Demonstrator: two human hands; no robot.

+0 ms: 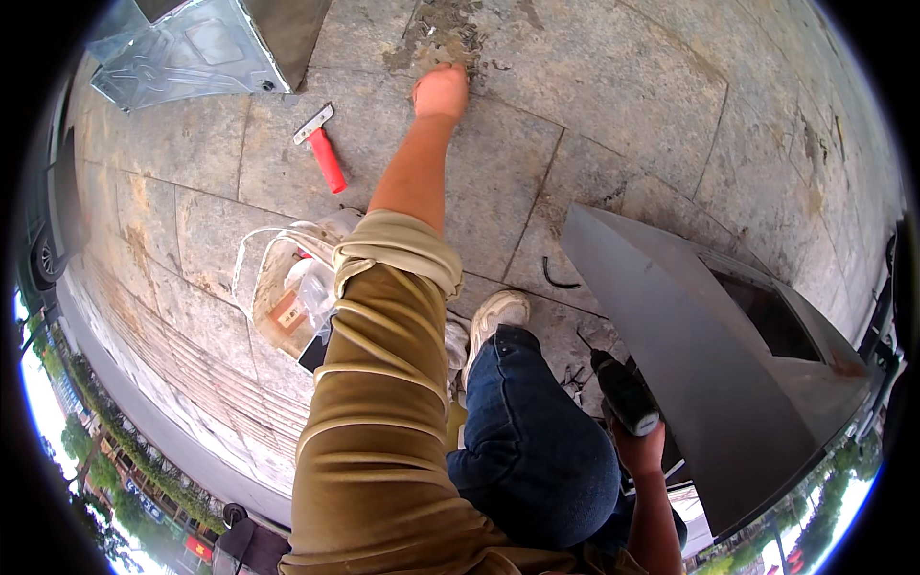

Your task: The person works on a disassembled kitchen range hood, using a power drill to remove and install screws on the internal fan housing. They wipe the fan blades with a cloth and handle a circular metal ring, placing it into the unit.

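My left arm stretches far forward over the stone paving. My left hand [441, 92] is closed low by the ground, beside a patch of dark scraps [450, 43]; its fingertips are turned away and what they hold, if anything, is hidden. Down at the right, my right hand [640, 448] grips a dark cordless drill [623, 391], whose thin bit points up and left. The drill is close beside a large grey sheet-metal housing [709, 355] with a rectangular opening. A scraper [327, 158] with a red handle and a wide metal head lies left of my left forearm.
A white bucket [259, 278] holding a clear plastic bag and other items stands left of my arm. A galvanized metal box [201, 57] sits at the far left. A black curved piece [558, 276] lies near my shoe [498, 321]. A parked vehicle [53, 220] shows at the left edge.
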